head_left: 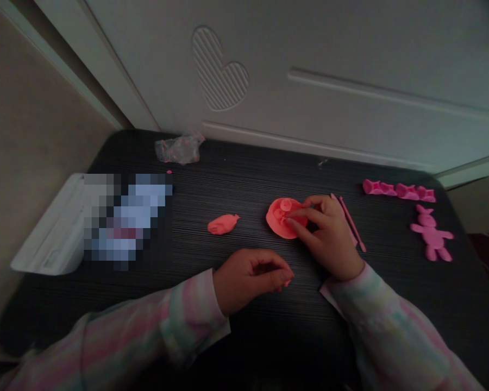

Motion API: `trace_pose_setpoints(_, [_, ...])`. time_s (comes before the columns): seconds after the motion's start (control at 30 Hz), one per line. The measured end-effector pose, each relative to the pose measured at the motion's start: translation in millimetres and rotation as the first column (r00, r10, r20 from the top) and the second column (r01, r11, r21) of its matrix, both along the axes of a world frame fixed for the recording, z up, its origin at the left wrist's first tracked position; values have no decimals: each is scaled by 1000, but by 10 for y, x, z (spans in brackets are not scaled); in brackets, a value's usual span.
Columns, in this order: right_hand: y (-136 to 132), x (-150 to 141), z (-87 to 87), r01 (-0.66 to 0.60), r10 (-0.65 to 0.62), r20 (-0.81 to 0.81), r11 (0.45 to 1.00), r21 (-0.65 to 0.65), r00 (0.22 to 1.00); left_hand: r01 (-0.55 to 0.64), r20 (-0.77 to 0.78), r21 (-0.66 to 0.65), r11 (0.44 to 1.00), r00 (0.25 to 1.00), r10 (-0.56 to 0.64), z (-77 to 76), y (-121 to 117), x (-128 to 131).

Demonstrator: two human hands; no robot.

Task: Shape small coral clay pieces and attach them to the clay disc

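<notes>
My left hand (255, 277) is closed in a pinch near the table's front, with a small bit of coral modelling clay (287, 283) showing at its fingertips. A round, shallow clay dish (274, 218) in the same coral lies ahead of it, with small clay shapes (286, 205) inside. My right hand (324, 231) reaches over the dish from the right. Its thumb and index finger come together at the shapes inside; whatever is between them is too small to make out. To the left of the dish lies a loose lump of coral clay (223, 224).
Pink modelling tools (352, 224) lie beside my right hand. Farther right are a pink rabbit-shaped figure (431, 234) and a row of pink moulds (399, 190). A clear plastic bag (181, 149), a blurred-out item (132, 217) and a white object (51, 228) occupy the left. A white panel rises behind.
</notes>
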State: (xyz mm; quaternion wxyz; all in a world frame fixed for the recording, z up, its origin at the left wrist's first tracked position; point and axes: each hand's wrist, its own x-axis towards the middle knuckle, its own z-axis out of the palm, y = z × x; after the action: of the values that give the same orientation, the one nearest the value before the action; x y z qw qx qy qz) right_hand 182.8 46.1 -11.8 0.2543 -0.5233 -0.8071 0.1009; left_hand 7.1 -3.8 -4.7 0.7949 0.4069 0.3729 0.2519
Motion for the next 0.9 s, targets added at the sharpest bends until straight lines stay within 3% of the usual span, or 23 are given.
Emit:
trace_pose_setpoints(0.43, [-2, -14, 38, 6, -6, -12, 1000, -21, 1000, 4, -2, 10, 1000, 1000, -4, 6, -2, -2])
trace_pose_setpoints(0.6, [5, 24, 77, 16, -20, -98, 999, -43, 995, -3, 15, -33, 999, 1000, 3, 6, -5, 12])
trace_pose_setpoints(0.77, [-14, -2, 77, -39, 36, -46, 998, -50, 998, -51, 78, -74, 996, 995, 57, -25, -9, 34])
trace_pose_setpoints(0.83, [-27, -21, 77, -68, 68, -2, 996, -51, 998, -97, 54, -8, 995, 994, 97, -29, 0, 8])
trace_pose_setpoints(0.9, [-36, -33, 82, -82, 83, 18, 996, -42, 996, -149, -46, 170, 974, 986, 159, -21, 17, -45])
